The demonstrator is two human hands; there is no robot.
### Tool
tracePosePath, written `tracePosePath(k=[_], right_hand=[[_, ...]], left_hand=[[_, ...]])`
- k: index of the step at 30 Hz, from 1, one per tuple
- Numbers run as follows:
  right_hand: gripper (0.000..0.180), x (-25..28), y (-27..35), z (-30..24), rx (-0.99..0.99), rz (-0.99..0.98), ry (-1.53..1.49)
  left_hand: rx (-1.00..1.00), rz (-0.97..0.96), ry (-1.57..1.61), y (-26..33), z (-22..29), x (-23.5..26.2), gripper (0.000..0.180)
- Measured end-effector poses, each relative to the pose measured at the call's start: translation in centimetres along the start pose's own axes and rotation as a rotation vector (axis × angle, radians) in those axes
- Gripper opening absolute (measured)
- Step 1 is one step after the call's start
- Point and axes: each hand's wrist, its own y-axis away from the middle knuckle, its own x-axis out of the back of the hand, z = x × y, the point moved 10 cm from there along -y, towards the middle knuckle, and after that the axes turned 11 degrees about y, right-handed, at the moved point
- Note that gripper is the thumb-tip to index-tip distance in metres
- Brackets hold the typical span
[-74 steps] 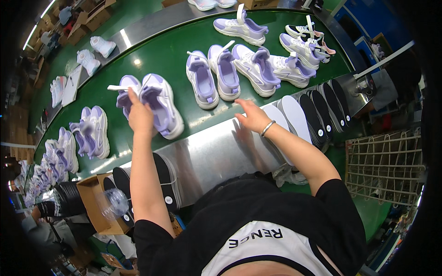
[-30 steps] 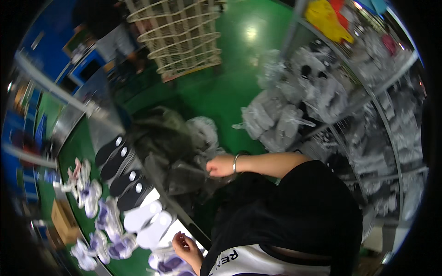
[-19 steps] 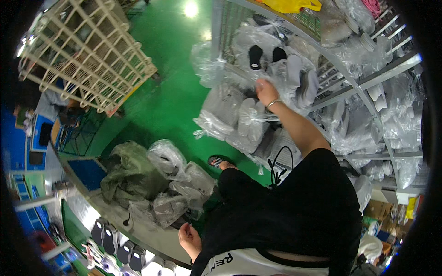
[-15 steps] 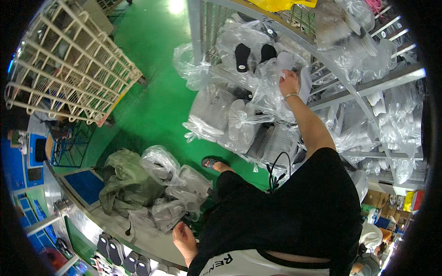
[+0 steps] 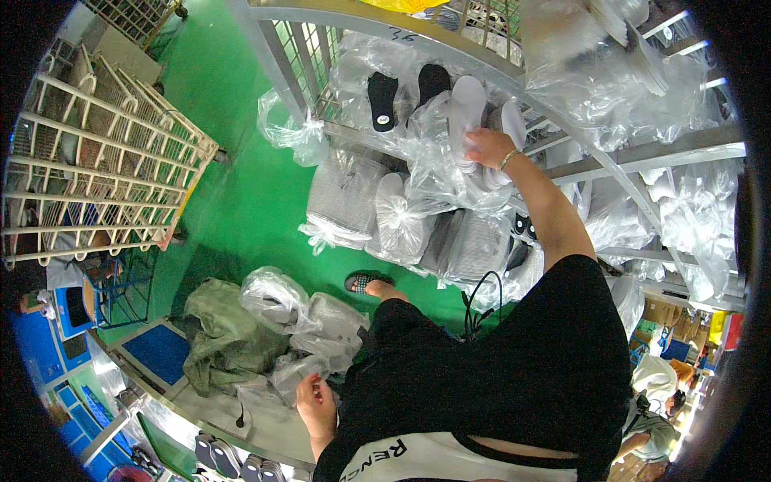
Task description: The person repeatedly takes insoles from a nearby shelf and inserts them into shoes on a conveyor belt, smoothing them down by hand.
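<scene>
On the wire-sided rack, my right hand [image 5: 487,150] grips the lower end of some white insoles [image 5: 467,103] that lean in an opened clear plastic bag [image 5: 430,128]. The fingers are closed around their edge; the fingertips are partly hidden. Just right of them stand further white insoles [image 5: 506,127]. Two black insoles, one at the left [image 5: 384,101] and one nearer [image 5: 434,83], lie in the same bag area. My left hand [image 5: 317,408] hangs low by my body, its fingers loosely curled and apart, with nothing visible in it. It is nearest to the clear bags on the bench.
Bagged insole stacks [image 5: 345,189] sit below the rack shelf. A grey metal rail [image 5: 642,157] crosses at the right. Left is a cream wire cart [image 5: 104,161] on the green floor [image 5: 233,161]. A green plastic sheet [image 5: 229,333] and clear bags [image 5: 333,321] cover part of the bench.
My right hand has shifted slightly left and down in view, and the white insoles show more fully above it. The whole view has turned a little. My left hand has risen slightly.
</scene>
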Motion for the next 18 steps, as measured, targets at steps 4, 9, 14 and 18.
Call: tracePosePath(k=[4, 9, 14, 18], right_hand=[[0.035, 1.5, 0.3, 2.0, -0.178, -0.045, -0.01], [0.028, 7.8, 6.2, 4.3, -0.338, 0.388, 0.105], [0.018, -2.2, 7.3, 3.7, -0.199, -0.064, 0.27], [0.012, -5.1, 5.9, 5.9, -0.272, -0.242, 0.385]], left_hand=[[-0.057, -0.017, -0.001, -0.2, -0.3, -0.5, 0.018], [-0.065, -0.017, -0.018, -0.3, 0.0, -0.5, 0.018], [-0.114, -0.033, -0.017, -0.8, -0.7, -1.6, 0.018], [-0.092, -0.051, 0.029, -1.5, 0.0, -1.6, 0.017]])
